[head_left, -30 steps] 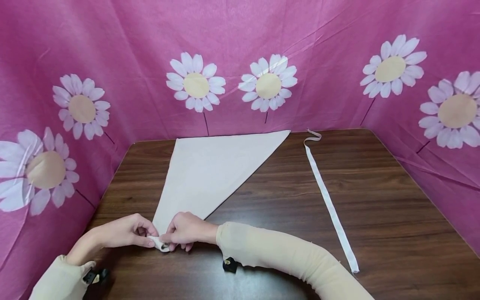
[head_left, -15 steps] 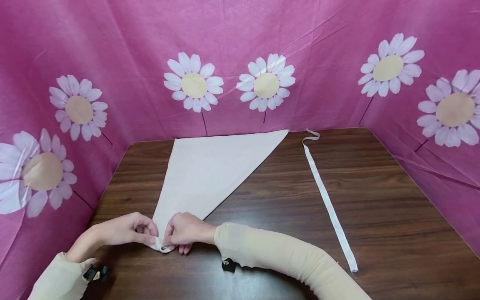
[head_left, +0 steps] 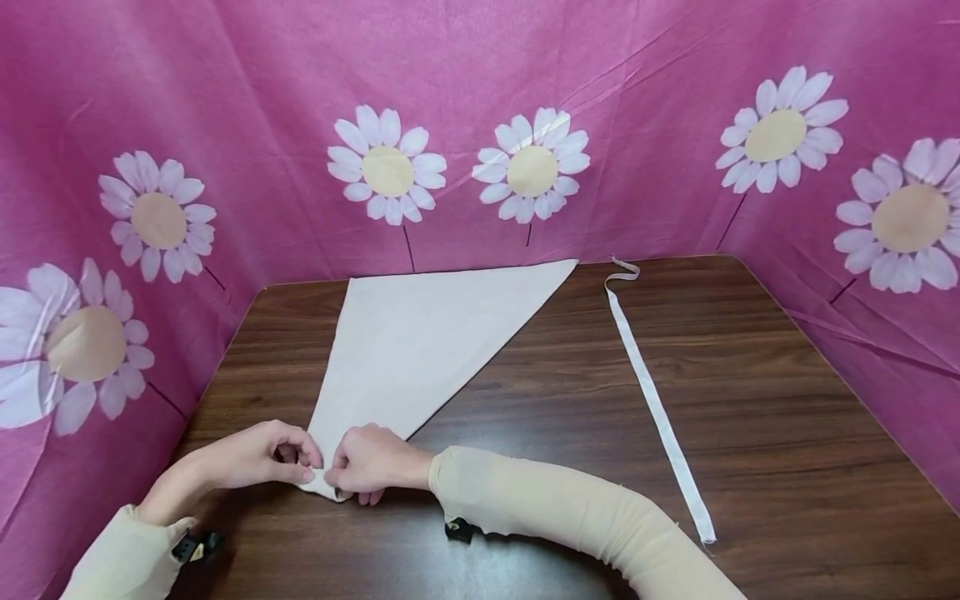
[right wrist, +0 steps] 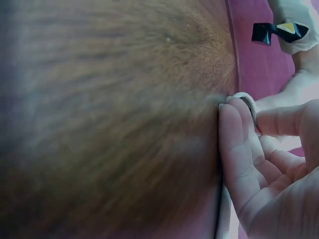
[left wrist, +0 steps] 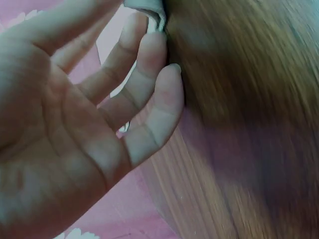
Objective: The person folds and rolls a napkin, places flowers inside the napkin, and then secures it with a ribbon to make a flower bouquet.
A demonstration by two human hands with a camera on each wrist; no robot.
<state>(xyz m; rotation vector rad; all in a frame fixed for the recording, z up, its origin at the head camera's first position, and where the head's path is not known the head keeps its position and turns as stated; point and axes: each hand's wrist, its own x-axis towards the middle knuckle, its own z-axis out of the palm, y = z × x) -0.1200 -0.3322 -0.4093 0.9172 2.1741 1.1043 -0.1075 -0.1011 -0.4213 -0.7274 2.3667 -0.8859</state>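
Since a second ago, the left hand [head_left: 258, 454] has come slightly closer to the right hand [head_left: 378, 460], and the near corner of the cloth [head_left: 420, 350] is less curled. Both hands pinch this corner, partly hiding it. Left of centre on the table [head_left: 540, 417], the cloth points its narrow end to the near side, its long axis slanting rightward to the far edge. Well apart, at right, lies a strap [head_left: 661, 408].

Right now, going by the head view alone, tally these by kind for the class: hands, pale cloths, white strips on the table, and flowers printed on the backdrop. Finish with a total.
Left hand and right hand: 2
Pale cloth: 1
White strip: 1
Printed flowers: 6
Total: 10
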